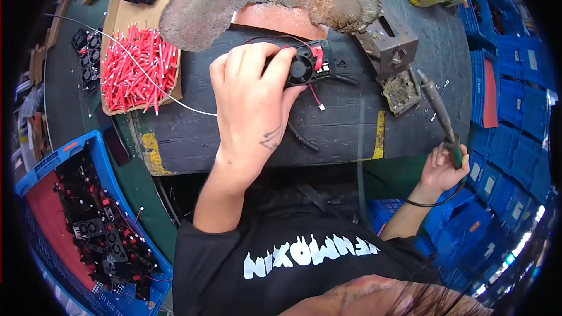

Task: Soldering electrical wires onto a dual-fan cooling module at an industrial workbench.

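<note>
On the dark, scuffed wooden board [351,123] at the centre of the view, the left hand [252,102] lies palm down with its fingers curled over a small square black fan [303,67], pressing it against the wood. That fan is moulded plastic with a round hub, a red connector block on its 3 o'clock side, and thin red and black leads trailing toward 5 o'clock to a small white plug. At 4 o'clock from the fan, off the board's edge, the right hand [443,167] is closed around the green grip of a soldering iron [439,114], whose long dull barrel points up toward 11 o'clock and a crusted metal stand [393,61]. Above, at 12 o'clock, hangs a rusty, flaking disc [269,0] with a chipped rim. At 9 o'clock a cardboard tray [126,14] holds a heap of slim red sleeves [137,70], crossed by a white wire. At 7 o'clock a blue plastic crate [61,152] is filled with more black fans.
</note>
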A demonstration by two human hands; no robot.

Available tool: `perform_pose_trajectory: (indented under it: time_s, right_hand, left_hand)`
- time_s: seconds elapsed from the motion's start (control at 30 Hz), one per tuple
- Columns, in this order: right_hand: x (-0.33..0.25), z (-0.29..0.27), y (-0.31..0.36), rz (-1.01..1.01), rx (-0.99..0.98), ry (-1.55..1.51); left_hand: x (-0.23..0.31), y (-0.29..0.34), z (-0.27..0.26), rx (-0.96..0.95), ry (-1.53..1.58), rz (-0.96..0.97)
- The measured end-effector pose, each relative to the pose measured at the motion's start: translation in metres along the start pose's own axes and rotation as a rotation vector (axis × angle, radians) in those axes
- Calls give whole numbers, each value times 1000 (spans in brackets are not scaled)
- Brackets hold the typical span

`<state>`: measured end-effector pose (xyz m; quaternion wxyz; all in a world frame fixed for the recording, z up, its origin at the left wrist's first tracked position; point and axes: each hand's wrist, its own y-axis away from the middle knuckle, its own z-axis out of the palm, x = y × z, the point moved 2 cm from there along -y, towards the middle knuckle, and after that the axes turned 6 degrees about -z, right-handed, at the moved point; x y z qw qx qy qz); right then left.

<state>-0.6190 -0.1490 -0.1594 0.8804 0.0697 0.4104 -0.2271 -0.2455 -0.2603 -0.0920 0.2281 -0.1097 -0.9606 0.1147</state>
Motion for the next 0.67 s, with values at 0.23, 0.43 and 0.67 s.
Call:
perform_pose_trajectory:
  time_s: [0.23, 0.43, 0.67]
  right_hand:
    - [8, 6, -9, 9, 153, -118]
    - [16, 4, -10, 0, 166, -71]
    - [21, 3, -14, -1, 116, -74]
  left_hand:
    - [-1, 8, -25, 24, 401, 5]
    - [-2, 20, -32, -41, 748, -79]
    - [-12, 32, -32, -128, 965, -156]
